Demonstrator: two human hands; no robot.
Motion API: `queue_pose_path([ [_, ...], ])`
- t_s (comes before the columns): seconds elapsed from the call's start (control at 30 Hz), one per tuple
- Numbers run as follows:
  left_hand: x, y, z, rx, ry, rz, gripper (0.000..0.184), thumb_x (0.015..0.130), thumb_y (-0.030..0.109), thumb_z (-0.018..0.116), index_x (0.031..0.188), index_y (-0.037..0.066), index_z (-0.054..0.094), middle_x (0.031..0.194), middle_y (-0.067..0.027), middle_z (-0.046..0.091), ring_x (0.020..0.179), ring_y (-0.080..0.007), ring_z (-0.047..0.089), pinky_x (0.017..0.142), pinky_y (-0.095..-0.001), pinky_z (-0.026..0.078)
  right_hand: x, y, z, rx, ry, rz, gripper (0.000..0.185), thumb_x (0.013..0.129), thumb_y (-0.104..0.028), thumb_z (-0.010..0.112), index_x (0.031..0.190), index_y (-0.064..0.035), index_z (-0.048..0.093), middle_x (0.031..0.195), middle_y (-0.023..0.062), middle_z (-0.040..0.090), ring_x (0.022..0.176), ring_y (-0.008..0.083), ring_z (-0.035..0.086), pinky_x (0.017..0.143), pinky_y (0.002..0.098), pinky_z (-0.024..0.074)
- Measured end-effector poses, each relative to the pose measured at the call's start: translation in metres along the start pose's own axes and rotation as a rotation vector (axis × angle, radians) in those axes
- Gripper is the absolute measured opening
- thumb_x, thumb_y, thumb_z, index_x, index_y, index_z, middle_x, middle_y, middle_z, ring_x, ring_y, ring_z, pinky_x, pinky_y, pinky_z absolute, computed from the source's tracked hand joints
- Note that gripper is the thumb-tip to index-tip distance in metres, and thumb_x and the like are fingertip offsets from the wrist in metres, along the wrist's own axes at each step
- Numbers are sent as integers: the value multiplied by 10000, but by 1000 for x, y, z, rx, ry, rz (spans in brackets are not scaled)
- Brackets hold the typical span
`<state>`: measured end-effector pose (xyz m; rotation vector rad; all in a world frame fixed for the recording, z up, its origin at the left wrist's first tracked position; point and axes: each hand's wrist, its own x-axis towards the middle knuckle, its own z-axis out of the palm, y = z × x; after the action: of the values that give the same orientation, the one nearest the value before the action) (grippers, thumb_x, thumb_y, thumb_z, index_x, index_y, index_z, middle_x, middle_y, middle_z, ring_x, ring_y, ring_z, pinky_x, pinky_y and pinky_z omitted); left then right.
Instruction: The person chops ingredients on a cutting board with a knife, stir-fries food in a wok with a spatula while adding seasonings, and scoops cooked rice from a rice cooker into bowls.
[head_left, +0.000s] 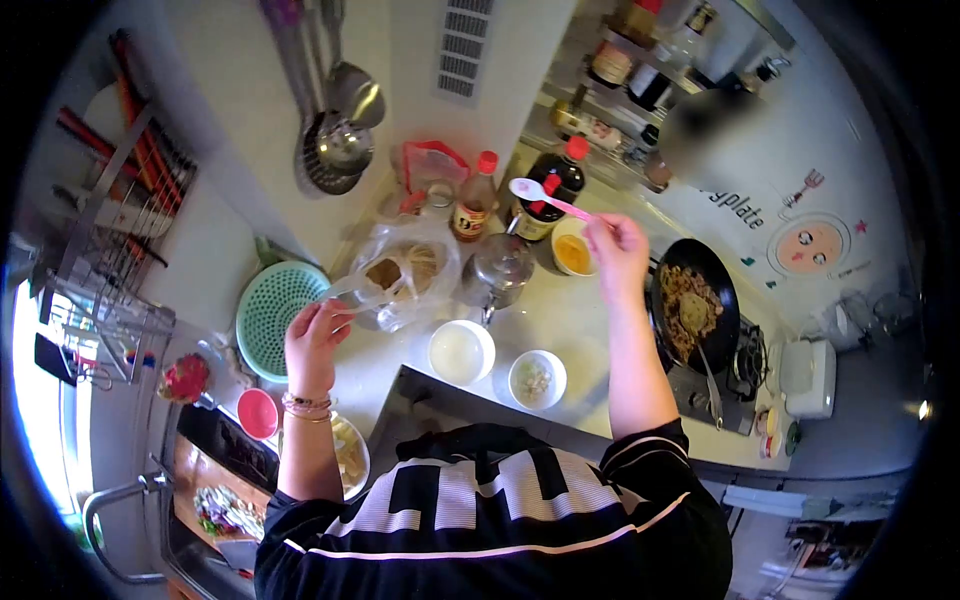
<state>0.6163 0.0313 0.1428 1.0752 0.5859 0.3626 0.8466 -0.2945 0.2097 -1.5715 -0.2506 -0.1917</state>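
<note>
My right hand (618,255) is closed on the pink handle of a small spoon (530,190), raised over the counter with its pale bowl pointing left. Just below that spoon is a small bowl of yellow contents (573,253). With closed fingers, my left hand (315,345) grips the edge of a clear plastic bag (435,245). Brown contents (385,272) show inside the bag, though I cannot tell what they are. Nearer me stand a white bowl of pale liquid (461,352) and a white bowl with small pale pieces (537,379).
A wok of food (690,310) with a ladle sits on the stove at right. Behind the bag stand sauce bottles (474,205) and a metal lidded pot (500,270). A green colander (280,320) is at left, above a cutting board of chopped food (225,510).
</note>
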Motion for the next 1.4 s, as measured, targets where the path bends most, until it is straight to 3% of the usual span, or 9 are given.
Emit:
queue_pose_path([
  [0.27, -9, -1, 7, 135, -10, 30, 178, 911, 168, 554, 991, 18, 607, 896, -37, 642, 829, -122, 610, 724, -245, 477, 25, 28, 140, -701, -267, -633, 89, 797, -107, 614, 837, -30, 594, 732, 179, 619, 664, 346, 622, 591, 444, 483],
  [0.43, -11, -4, 2, 246, -5, 74, 210, 886, 135, 578, 1006, -36, 596, 842, -56, 636, 769, -101, 589, 714, -220, 472, 35, 74, 191, -1260, -538, -479, 190, 845, -170, 527, 969, -44, 598, 780, 213, 619, 722, 394, 607, 640, 487, 487],
  [0.57, -9, -8, 0, 237, 32, 108, 201, 872, 105, 586, 983, -61, 597, 806, -61, 653, 737, -97, 614, 672, -213, 475, 27, 65, 203, -1157, -443, -355, 291, 834, -158, 541, 1110, -77, 582, 898, 215, 624, 786, 378, 614, 682, 492, 486],
  [0.67, -1, -17, -7, 218, 73, 148, 188, 861, 108, 599, 952, -57, 602, 781, -54, 650, 696, -85, 600, 632, -212, 467, -18, 20, 190, -1008, -418, -714, 238, 828, -97, 497, 1041, -52, 593, 1097, 180, 582, 947, 349, 599, 761, 434, 511],
  [0.73, 0, -12, -9, 318, 86, 143, 170, 847, 106, 619, 924, -45, 605, 761, -42, 639, 659, -71, 566, 599, -209, 446, -48, 22, 181, -765, -879, -725, 216, 803, -114, 564, 1015, -91, 598, 1037, 135, 594, 966, 321, 578, 766, 410, 504],
  [0.83, 2, -5, -5, 404, 125, 138, 148, 843, 97, 630, 917, -29, 608, 765, -22, 615, 658, -60, 531, 591, -196, 421, -79, 31, 176, -878, -1031, -738, 156, 792, -147, 607, 936, -86, 607, 977, 117, 593, 923, 289, 579, 737, 410, 497],
  [1.17, 34, 14, 8, 750, 46, 778, 172, 809, 101, 661, 918, -13, 593, 992, -89, 626, 927, -157, 586, 814, -298, 471, -4, 26, 177, -337, -954, -153, 140, 857, -158, 617, 913, -30, 623, 1051, 85, 617, 869, 186, 603, 757, 306, 471],
  [1.33, 82, -9, 24, 292, -374, 427, 353, 838, 1, 579, 1177, 11, 483, 1065, -67, 588, 973, -133, 569, 844, -271, 458, 13, 41, 207, 307, -1067, 285, 211, 848, -62, 611, 1056, -57, 577, 1073, 11, 572, 916, 116, 549, 784, 268, 445],
  [1.4, 87, -6, 35, 182, -496, 412, 435, 848, -59, 538, 1257, 21, 413, 1087, -71, 593, 1034, -138, 560, 895, -281, 450, 4, 40, 210, -24, -1157, 168, 372, 852, -108, 631, 1194, -63, 492, 1081, 22, 551, 903, 121, 557, 800, 300, 467],
])
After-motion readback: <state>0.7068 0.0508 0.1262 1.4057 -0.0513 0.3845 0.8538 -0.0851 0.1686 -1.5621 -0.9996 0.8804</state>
